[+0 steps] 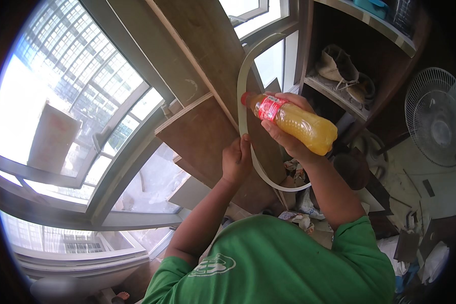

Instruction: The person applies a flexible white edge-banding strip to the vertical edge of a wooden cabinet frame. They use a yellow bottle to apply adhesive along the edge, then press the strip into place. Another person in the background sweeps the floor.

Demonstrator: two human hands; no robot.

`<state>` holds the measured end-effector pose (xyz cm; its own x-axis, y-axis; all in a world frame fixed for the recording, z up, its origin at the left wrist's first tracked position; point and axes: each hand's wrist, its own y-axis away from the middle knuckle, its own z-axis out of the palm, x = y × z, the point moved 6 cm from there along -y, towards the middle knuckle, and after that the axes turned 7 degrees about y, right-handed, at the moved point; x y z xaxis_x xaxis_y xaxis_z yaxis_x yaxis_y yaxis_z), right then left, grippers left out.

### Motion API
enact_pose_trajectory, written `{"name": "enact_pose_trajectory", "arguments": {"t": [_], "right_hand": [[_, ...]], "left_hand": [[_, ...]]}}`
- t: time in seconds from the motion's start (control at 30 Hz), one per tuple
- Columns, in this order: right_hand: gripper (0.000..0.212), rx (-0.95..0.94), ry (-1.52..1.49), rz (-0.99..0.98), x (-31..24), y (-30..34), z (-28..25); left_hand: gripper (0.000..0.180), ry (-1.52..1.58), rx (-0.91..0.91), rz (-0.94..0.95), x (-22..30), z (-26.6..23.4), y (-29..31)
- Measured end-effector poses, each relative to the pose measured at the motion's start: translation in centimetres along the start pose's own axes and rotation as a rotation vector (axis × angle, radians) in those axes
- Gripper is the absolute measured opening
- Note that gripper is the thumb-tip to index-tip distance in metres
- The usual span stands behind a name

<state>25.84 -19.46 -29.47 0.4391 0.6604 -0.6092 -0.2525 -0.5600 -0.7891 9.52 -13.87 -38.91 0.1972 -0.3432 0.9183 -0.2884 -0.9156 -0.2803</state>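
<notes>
Bottle position: the bottle [304, 125], filled with a yellow-orange liquid, was in the right hand [295, 139], in front of the torso and clear of any surface. Right fingers: wrapped around the body of the bottle, with the thumb on the near side and the other fingers on the far side, partly hidden.

Long axis: the bottle was tilted in view, with its red cap [244, 98] at the upper left and its base at the lower right. The cap projected past the right fingers and was clear of both hands.

Strip position: a pale, narrow strip [242, 112] ran in a long curve from beside the window, past the cap, down to the left hand [236, 161] and on behind the right forearm. Left fingers: closed on the strip, with the thumb upright against it.

Governing relation: the cap pointed toward the strip and overlapped it in view, directly above the left thumb and apart from it. Whether cap and strip touched could not be determined. The right hand was the nearer to the bottle, being in contact with it; the left hand did not touch it. A brown wooden panel [195, 126] lay to the left.
</notes>
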Motion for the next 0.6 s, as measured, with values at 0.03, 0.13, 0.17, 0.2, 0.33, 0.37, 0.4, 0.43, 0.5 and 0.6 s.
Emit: {"name": "enact_pose_trajectory", "arguments": {"t": [0.03, 0.13, 0.17, 0.2, 0.33, 0.37, 0.4, 0.43, 0.5, 0.6], "right_hand": [[0.052, -0.007, 0.008, -0.002, 0.2, 0.6, 0.1], [0.055, -0.037, 0.015, 0.0, 0.1, 2.0, 0.5], [0.056, -0.04, 0.038, -0.015, 0.0, 1.8, 0.5], [0.056, -0.042, 0.062, -0.029, -0.1, 1.5, 0.5], [0.056, 0.007, 0.069, -0.052, -0.9, -1.7, 0.6], [0.056, 0.02, 0.055, -0.045, -1.2, -2.5, 0.6], [0.055, 0.017, 0.085, -0.063, -1.5, -2.9, 0.5], [0.055, 0.017, 0.088, -0.081, -1.5, -2.6, 0.5], [0.056, 0.013, 0.093, -0.117, -1.1, -1.1, 0.6], [0.054, -0.091, 0.102, -0.107, -1.2, 1.5, 0.8]], "left_hand": [[0.043, -0.019, 0.003, 0.0, 0.0, 0.0, 0.0], [0.044, -0.044, 0.01, 0.008, -0.1, -0.1, -0.1], [0.044, -0.029, 0.012, 0.015, -0.3, -0.1, -0.1], [0.045, -0.016, 0.012, 0.021, -0.3, 0.0, -0.1], [0.044, -0.028, -0.01, 0.001, 0.0, -0.2, -0.1], [0.044, -0.031, -0.009, -0.001, -0.1, -0.2, -0.1], [0.044, -0.034, -0.011, -0.002, -0.2, -0.2, -0.1], [0.044, -0.035, -0.01, 0.001, -0.2, -0.1, -0.1], [0.044, -0.036, -0.006, 0.006, -0.2, -0.1, -0.2], [0.044, -0.044, 0.018, 0.066, -0.7, 0.0, -0.1]]}}
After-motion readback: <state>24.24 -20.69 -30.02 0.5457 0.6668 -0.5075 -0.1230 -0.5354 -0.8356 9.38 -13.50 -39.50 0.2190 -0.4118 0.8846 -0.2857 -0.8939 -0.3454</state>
